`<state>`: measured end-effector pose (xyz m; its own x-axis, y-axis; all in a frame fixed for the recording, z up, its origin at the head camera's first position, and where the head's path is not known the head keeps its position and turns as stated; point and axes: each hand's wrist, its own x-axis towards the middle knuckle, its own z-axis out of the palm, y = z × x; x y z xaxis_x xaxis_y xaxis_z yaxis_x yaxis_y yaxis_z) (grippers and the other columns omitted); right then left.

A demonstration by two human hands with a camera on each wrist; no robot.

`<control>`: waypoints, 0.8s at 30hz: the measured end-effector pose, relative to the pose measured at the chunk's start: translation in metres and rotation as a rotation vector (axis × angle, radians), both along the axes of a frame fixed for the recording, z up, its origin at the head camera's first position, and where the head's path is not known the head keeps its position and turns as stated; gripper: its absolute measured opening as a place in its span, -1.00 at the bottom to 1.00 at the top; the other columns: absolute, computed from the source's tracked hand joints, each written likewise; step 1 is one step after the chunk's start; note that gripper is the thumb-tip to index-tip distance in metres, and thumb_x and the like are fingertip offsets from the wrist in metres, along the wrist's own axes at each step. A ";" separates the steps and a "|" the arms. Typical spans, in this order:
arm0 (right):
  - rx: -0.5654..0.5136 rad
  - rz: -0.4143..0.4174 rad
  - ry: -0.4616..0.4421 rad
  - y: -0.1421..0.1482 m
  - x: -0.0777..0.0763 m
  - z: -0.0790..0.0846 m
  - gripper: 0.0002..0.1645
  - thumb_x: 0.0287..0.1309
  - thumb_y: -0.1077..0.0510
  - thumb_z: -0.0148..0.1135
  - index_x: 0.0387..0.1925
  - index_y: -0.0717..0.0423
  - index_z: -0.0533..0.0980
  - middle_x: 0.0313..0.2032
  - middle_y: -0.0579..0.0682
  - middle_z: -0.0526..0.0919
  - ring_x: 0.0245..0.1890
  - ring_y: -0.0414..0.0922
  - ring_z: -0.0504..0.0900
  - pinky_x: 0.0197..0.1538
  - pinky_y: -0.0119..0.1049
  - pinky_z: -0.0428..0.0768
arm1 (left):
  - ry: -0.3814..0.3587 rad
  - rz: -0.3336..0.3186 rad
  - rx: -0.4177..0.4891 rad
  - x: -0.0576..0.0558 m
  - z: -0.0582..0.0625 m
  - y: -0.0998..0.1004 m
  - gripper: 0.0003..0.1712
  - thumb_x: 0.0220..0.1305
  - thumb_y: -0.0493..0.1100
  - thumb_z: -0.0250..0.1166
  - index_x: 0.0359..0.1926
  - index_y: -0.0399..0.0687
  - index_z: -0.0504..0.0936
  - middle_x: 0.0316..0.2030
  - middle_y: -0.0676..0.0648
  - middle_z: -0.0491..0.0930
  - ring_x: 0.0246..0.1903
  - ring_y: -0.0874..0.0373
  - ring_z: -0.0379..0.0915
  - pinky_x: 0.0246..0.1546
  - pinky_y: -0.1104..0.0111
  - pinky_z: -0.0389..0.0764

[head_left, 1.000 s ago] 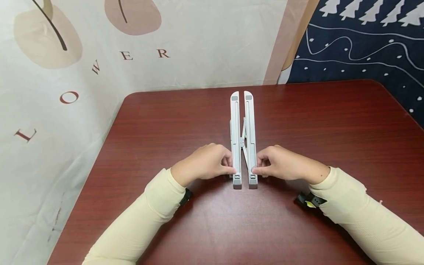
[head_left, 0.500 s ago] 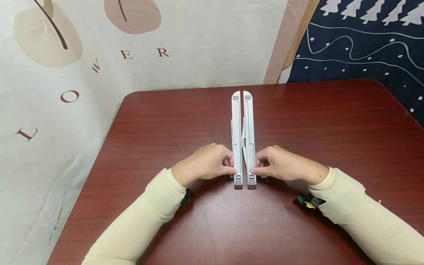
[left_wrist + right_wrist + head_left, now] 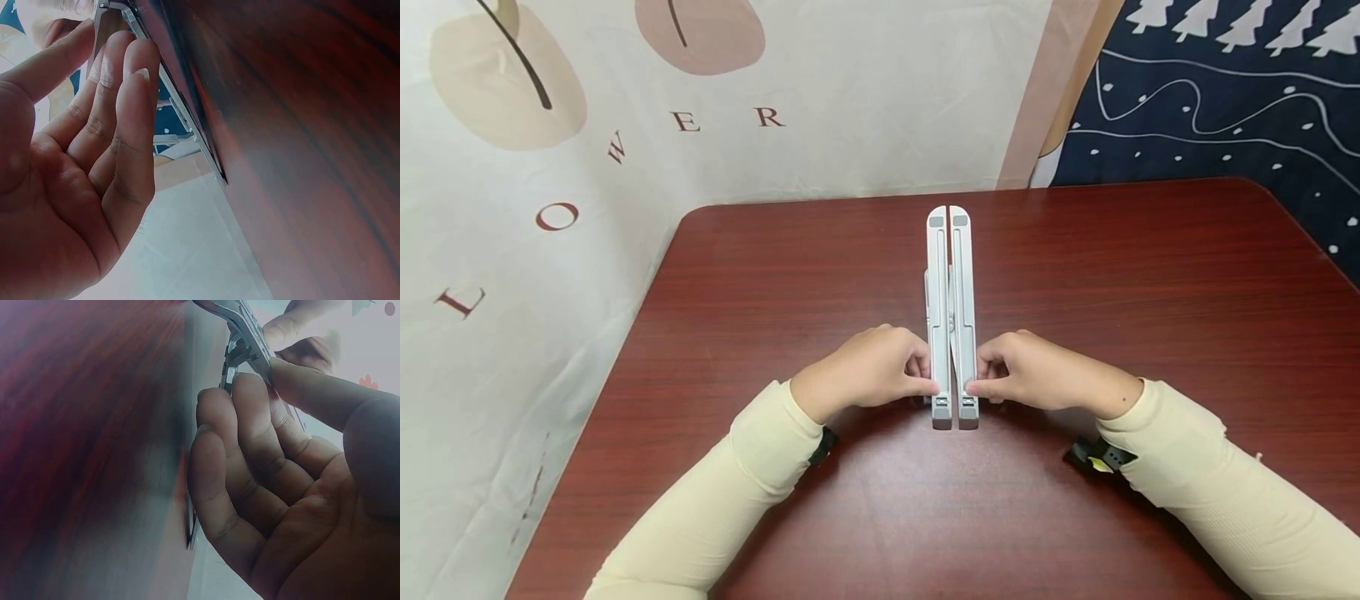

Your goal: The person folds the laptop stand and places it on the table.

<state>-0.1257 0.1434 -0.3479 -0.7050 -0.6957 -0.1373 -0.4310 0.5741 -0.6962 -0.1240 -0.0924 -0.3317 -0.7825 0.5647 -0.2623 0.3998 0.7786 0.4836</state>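
A silver folding laptop stand point(image 3: 937, 292) lies lengthwise near the middle of the table, its two long bars almost side by side. A narrow gap runs between them, with part of the crossed linkage showing in it. My left hand point(image 3: 880, 367) pinches the near end of the left bar, thumb on top and fingers curled at its outer side. Mirroring it, my right hand point(image 3: 1037, 371) pinches the near end of the right bar. In the left wrist view the stand point(image 3: 195, 131) extends past my fingertips; the right wrist view shows the stand's end point(image 3: 247, 337) between thumb and fingers.
The stand rests on a dark red wood-grain table point(image 3: 775, 275). Behind it hang a pale curtain point(image 3: 880, 100) with printed letters and a navy cloth point(image 3: 1210, 108) with white trees. A black strap point(image 3: 1101, 454) sits under the right sleeve.
Both hands have moved slightly inward, bringing the stand's two bars closer together. The gap between the bars has narrowed, and less of the linkage shows.
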 end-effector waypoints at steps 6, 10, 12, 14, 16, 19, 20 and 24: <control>-0.010 0.007 0.000 0.000 0.001 0.001 -0.72 0.21 0.10 0.38 -0.59 0.01 0.54 -0.67 -0.17 0.58 -0.66 -0.34 0.46 -0.54 -0.43 0.42 | 0.005 0.002 -0.001 0.001 0.000 0.001 -0.77 0.18 0.08 0.46 -0.52 0.20 0.65 -0.55 0.27 0.66 -0.50 0.40 0.53 -0.39 0.42 0.51; -0.019 0.014 -0.001 -0.001 0.001 0.000 -0.72 0.21 0.12 0.38 -0.59 0.02 0.54 -0.67 -0.17 0.59 -0.66 -0.34 0.47 -0.53 -0.43 0.44 | 0.006 0.004 0.001 0.002 0.001 0.002 -0.77 0.17 0.09 0.46 -0.53 0.20 0.65 -0.54 0.27 0.66 -0.50 0.41 0.53 -0.39 0.42 0.51; -0.020 0.014 -0.002 -0.001 0.001 0.000 -0.72 0.20 0.12 0.38 -0.59 0.02 0.53 -0.67 -0.18 0.59 -0.66 -0.34 0.47 -0.54 -0.43 0.44 | 0.004 0.005 0.000 0.002 0.000 0.002 -0.76 0.17 0.09 0.46 -0.53 0.20 0.65 -0.54 0.27 0.66 -0.50 0.41 0.54 -0.39 0.42 0.51; -0.018 0.013 -0.003 -0.001 0.001 0.000 -0.71 0.20 0.11 0.38 -0.59 0.02 0.53 -0.67 -0.18 0.58 -0.66 -0.34 0.47 -0.54 -0.44 0.44 | 0.003 0.007 0.001 0.002 0.000 0.002 -0.76 0.17 0.09 0.46 -0.54 0.20 0.64 -0.54 0.27 0.66 -0.50 0.41 0.54 -0.39 0.42 0.51; -0.018 0.011 -0.005 -0.001 0.001 0.000 -0.71 0.20 0.11 0.38 -0.59 0.02 0.53 -0.67 -0.18 0.58 -0.66 -0.34 0.47 -0.54 -0.44 0.43 | 0.004 0.006 0.002 0.002 0.000 0.002 -0.76 0.17 0.09 0.46 -0.54 0.20 0.64 -0.55 0.27 0.66 -0.50 0.41 0.53 -0.40 0.42 0.51; -0.017 0.011 -0.007 -0.001 0.001 0.000 -0.71 0.21 0.10 0.38 -0.59 0.01 0.54 -0.67 -0.18 0.58 -0.66 -0.34 0.47 -0.54 -0.44 0.43 | 0.008 0.004 0.006 0.003 0.001 0.002 -0.76 0.17 0.08 0.47 -0.54 0.19 0.64 -0.55 0.27 0.66 -0.51 0.41 0.53 -0.41 0.43 0.50; -0.017 0.011 -0.008 -0.001 0.001 0.000 -0.72 0.21 0.10 0.38 -0.59 0.01 0.54 -0.67 -0.18 0.58 -0.66 -0.35 0.47 -0.54 -0.44 0.43 | 0.010 0.002 0.008 0.003 0.001 0.002 -0.76 0.17 0.07 0.47 -0.54 0.19 0.65 -0.55 0.27 0.66 -0.51 0.41 0.53 -0.41 0.43 0.50; -0.018 0.014 -0.007 -0.001 0.002 0.001 -0.72 0.21 0.10 0.38 -0.59 0.01 0.54 -0.67 -0.18 0.59 -0.66 -0.35 0.47 -0.54 -0.44 0.43 | 0.011 0.005 0.009 0.004 0.001 0.003 -0.77 0.16 0.07 0.47 -0.53 0.18 0.65 -0.54 0.27 0.67 -0.51 0.42 0.53 -0.41 0.44 0.50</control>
<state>-0.1241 0.1421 -0.3469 -0.6944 -0.7078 -0.1294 -0.4342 0.5556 -0.7091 -0.1199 -0.0889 -0.3306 -0.7885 0.5628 -0.2481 0.4012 0.7763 0.4862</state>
